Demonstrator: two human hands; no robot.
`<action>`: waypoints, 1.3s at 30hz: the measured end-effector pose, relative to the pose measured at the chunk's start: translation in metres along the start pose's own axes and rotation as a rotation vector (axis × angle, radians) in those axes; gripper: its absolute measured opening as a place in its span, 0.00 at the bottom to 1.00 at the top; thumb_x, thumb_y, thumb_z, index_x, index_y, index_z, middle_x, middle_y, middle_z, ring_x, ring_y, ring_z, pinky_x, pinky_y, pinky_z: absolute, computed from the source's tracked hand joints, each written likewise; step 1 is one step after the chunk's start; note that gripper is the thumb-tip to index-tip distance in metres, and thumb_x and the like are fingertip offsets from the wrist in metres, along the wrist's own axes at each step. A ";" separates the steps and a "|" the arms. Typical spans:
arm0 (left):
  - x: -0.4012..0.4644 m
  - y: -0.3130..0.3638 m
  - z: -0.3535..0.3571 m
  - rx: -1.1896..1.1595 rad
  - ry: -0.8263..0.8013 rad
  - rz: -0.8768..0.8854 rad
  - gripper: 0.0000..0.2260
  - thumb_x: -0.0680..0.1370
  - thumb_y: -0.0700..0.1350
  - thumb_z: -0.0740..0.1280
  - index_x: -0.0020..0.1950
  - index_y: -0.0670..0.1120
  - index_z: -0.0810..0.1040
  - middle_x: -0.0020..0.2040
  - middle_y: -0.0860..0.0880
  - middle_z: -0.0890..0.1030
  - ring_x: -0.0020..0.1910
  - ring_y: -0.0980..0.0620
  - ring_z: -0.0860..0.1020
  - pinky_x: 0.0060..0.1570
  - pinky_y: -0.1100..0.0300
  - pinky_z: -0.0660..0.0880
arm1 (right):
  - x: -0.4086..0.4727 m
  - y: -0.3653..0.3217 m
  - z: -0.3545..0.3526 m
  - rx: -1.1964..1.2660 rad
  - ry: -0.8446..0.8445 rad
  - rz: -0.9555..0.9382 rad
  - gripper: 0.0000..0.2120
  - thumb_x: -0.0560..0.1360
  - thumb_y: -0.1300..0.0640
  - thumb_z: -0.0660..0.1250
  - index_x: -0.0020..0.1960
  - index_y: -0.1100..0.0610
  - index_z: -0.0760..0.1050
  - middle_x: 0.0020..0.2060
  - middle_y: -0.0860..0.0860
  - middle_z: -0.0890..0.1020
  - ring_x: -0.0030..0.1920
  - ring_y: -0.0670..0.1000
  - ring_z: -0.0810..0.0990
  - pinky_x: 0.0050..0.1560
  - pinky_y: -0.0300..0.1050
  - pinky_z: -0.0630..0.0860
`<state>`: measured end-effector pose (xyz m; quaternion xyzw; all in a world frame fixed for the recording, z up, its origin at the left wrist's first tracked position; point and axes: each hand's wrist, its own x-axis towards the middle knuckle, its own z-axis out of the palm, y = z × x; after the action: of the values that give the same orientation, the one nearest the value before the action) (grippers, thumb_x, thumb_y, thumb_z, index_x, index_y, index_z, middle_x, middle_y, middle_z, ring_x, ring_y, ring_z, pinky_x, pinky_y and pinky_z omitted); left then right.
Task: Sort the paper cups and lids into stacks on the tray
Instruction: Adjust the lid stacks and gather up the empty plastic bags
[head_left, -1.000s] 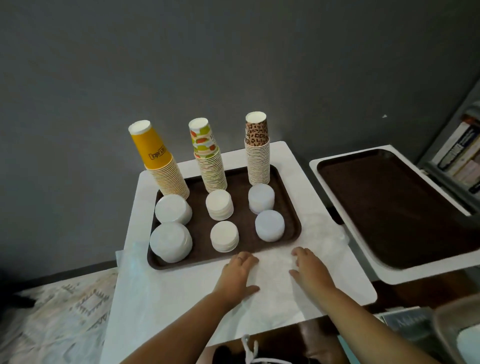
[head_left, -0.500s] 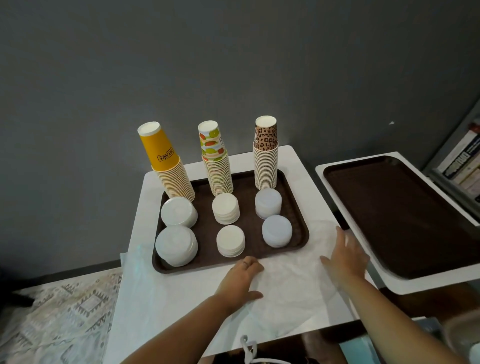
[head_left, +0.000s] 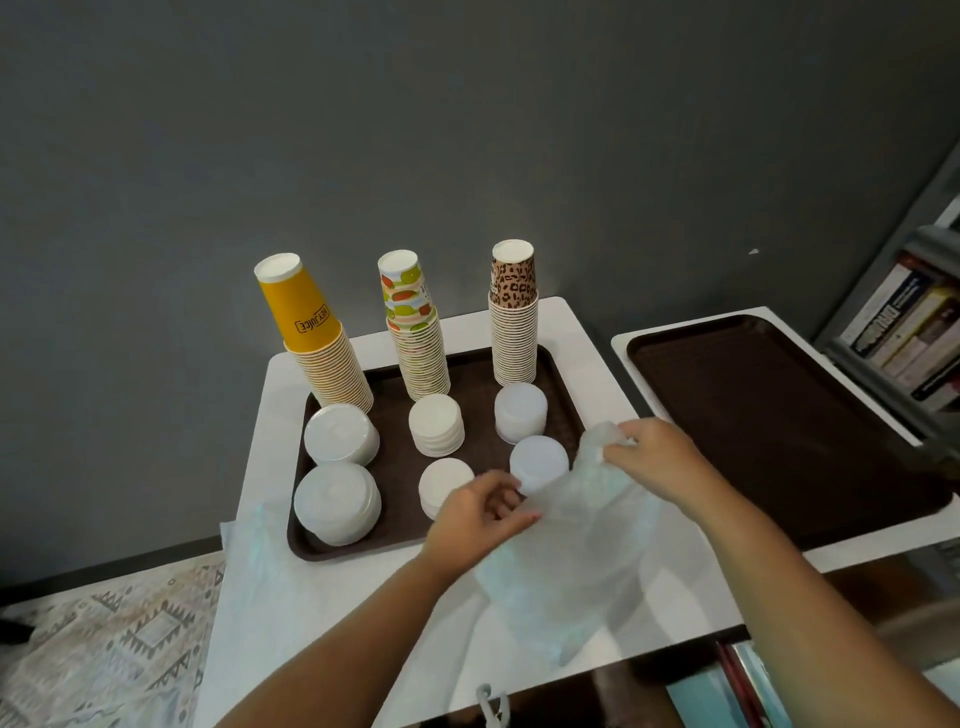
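Thin clear plastic bag (head_left: 571, 530) was pinched in both your hands, left (head_left: 480, 512) and right (head_left: 657, 457), just near the tray (head_left: 395, 545) of sorted cups and lids; sorting looked finished, clearing the bag next.

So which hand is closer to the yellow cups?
Left. The left hand is at the tray's front edge, nearer the yellow cups; the right hand is farther, off the tray's right side, holding plastic.
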<state>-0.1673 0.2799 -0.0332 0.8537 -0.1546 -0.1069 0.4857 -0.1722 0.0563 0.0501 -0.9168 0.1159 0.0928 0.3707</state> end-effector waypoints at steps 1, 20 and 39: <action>0.008 0.009 -0.005 -0.091 -0.015 0.001 0.22 0.69 0.50 0.76 0.59 0.48 0.75 0.50 0.49 0.80 0.45 0.56 0.78 0.48 0.67 0.75 | -0.005 -0.011 -0.008 0.025 -0.005 -0.044 0.13 0.73 0.56 0.65 0.51 0.64 0.79 0.46 0.60 0.82 0.48 0.59 0.80 0.43 0.48 0.73; 0.032 0.116 -0.086 -0.339 -0.654 0.073 0.13 0.71 0.29 0.71 0.48 0.45 0.83 0.45 0.52 0.84 0.47 0.55 0.82 0.48 0.64 0.77 | -0.046 -0.084 -0.105 0.757 0.155 -0.204 0.09 0.80 0.61 0.59 0.51 0.60 0.79 0.42 0.53 0.84 0.42 0.50 0.82 0.45 0.44 0.79; 0.040 0.157 -0.123 -0.299 0.127 0.415 0.06 0.72 0.33 0.71 0.46 0.42 0.82 0.42 0.51 0.83 0.42 0.56 0.81 0.45 0.61 0.77 | -0.028 -0.095 -0.040 0.833 0.026 -0.431 0.31 0.67 0.30 0.64 0.66 0.41 0.68 0.63 0.42 0.76 0.64 0.42 0.74 0.67 0.46 0.68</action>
<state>-0.1143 0.2881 0.1633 0.7275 -0.2783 0.0271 0.6266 -0.1684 0.0988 0.1480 -0.6940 -0.0451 -0.0522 0.7166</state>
